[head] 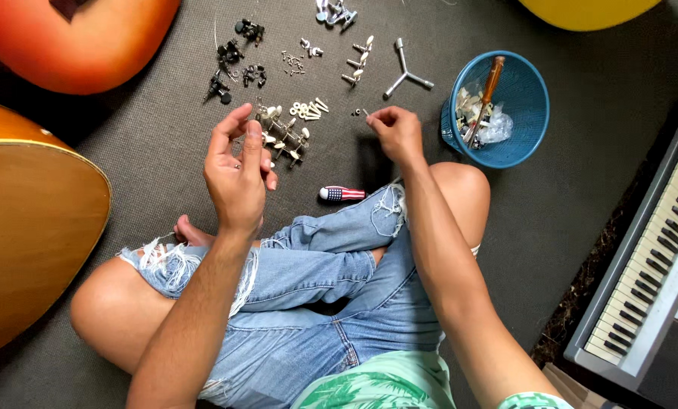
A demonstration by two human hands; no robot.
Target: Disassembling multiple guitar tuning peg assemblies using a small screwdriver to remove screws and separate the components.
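Note:
I sit cross-legged on a dark grey mat. My left hand (236,170) is raised above my knee, thumb and fingertips pinched on a small metal part too tiny to identify. Just past it lie cream-knobbed guitar tuning pegs (286,140) and small white pieces (308,110). My right hand (397,132) reaches forward, its fingertips pinched at a few tiny screws (359,113) on the mat. A short screwdriver with a striped red, white and blue handle (342,194) lies beside my knee.
Black tuners (229,72), loose silver pegs (358,60) and a three-armed metal wrench (405,72) lie farther out. A blue basket (520,95) holds a wooden-handled tool and a plastic bag. Guitar bodies (32,227) stand at left, a keyboard (653,257) at right.

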